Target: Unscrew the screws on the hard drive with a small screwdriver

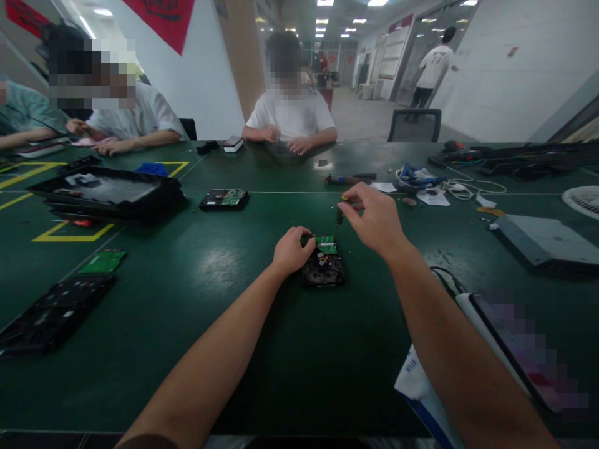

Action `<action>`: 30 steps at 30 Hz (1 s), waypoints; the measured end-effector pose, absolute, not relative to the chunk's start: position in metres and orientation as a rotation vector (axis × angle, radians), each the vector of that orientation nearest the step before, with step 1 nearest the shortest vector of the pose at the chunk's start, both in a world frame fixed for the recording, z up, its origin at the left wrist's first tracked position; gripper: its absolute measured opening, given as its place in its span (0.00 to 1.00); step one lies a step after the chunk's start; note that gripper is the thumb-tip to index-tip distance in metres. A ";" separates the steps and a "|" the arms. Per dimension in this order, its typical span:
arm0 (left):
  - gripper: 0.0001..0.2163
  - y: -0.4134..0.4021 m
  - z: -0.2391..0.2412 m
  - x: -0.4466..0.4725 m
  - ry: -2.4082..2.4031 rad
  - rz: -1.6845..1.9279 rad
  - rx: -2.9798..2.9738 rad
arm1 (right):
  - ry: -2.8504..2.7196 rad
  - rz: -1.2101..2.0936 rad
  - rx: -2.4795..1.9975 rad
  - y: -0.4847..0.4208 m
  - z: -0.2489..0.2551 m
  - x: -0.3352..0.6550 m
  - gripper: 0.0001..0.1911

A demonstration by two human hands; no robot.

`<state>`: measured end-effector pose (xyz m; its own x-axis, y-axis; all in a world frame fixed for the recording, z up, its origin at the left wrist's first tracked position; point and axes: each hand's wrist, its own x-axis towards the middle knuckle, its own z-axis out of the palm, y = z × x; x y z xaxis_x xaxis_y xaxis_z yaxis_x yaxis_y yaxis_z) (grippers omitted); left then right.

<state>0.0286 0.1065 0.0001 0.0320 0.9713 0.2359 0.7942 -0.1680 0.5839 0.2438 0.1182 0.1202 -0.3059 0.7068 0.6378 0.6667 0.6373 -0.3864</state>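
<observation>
A small black hard drive with a green circuit board lies on the dark green table in front of me. My left hand is closed on the drive's left far corner, fingers curled against it. My right hand hovers just above and to the right, pinched round a screwdriver with a yellow-tipped handle. Its shaft points down at the far edge of the circuit board.
Another hard drive lies further left, beside a black tray. A loose green board and a black panel sit at near left. Cables and tools clutter the far right, with a grey metal plate. People sit across the table.
</observation>
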 end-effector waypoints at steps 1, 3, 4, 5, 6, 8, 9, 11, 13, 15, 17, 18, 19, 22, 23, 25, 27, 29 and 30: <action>0.12 0.107 0.000 0.029 1.810 0.860 2.021 | -2.045 0.048 -1.065 0.118 0.120 0.244 0.05; 0.12 0.107 -0.001 0.029 1.819 0.859 2.021 | -2.067 0.021 -1.049 0.118 0.120 0.244 0.05; 0.12 0.107 -0.001 0.029 1.822 0.858 2.021 | -2.077 0.010 -1.042 0.117 0.120 0.244 0.06; 0.12 0.107 -0.002 0.029 1.823 0.858 2.022 | -2.083 0.000 -1.039 0.117 0.120 0.244 0.06; 0.12 0.107 -0.002 0.029 1.822 0.859 2.022 | -2.085 -0.008 -1.042 0.117 0.120 0.244 0.07; 0.12 0.107 -0.002 0.029 1.817 0.863 2.024 | -2.072 -0.006 -1.058 0.118 0.119 0.244 0.07; 0.12 0.107 -0.002 0.029 1.816 0.867 2.025 | -2.062 0.007 -1.066 0.118 0.119 0.244 0.07; 0.12 0.106 -0.001 0.029 1.818 0.871 2.023 | -2.045 0.050 -1.079 0.118 0.119 0.244 0.08; 0.12 0.106 0.000 0.029 1.822 0.864 2.018 | -2.042 0.086 -1.086 0.118 0.119 0.244 0.07; 0.12 0.106 0.001 0.029 1.823 0.853 2.014 | -2.053 0.084 -1.080 0.118 0.120 0.244 0.06; 0.13 0.106 0.001 0.029 1.814 0.850 2.015 | -2.069 0.052 -1.058 0.118 0.120 0.244 0.06; 0.13 0.106 0.001 0.029 1.810 0.851 2.016 | -2.076 0.032 -1.045 0.118 0.120 0.244 0.06; 0.13 0.106 0.001 0.029 1.808 0.851 2.015 | -2.080 0.014 -1.035 0.118 0.120 0.244 0.07; 0.12 0.106 0.001 0.029 1.811 0.854 2.009 | -2.070 -0.002 -1.029 0.118 0.119 0.244 0.07; 0.12 0.106 0.001 0.029 1.812 0.856 2.006 | -2.059 0.005 -1.034 0.119 0.119 0.244 0.06; 0.12 0.106 0.001 0.029 1.813 0.860 2.003 | -2.032 0.029 -1.049 0.120 0.118 0.244 0.06; 0.13 0.106 0.000 0.028 1.811 0.863 2.003 | -2.015 0.050 -1.061 0.120 0.117 0.244 0.06; 0.13 0.106 0.000 0.028 1.803 0.864 2.009 | -2.016 0.051 -1.066 0.119 0.118 0.244 0.05; 0.12 0.107 -0.001 0.028 1.800 0.866 2.012 | -2.021 0.042 -1.065 0.119 0.118 0.244 0.04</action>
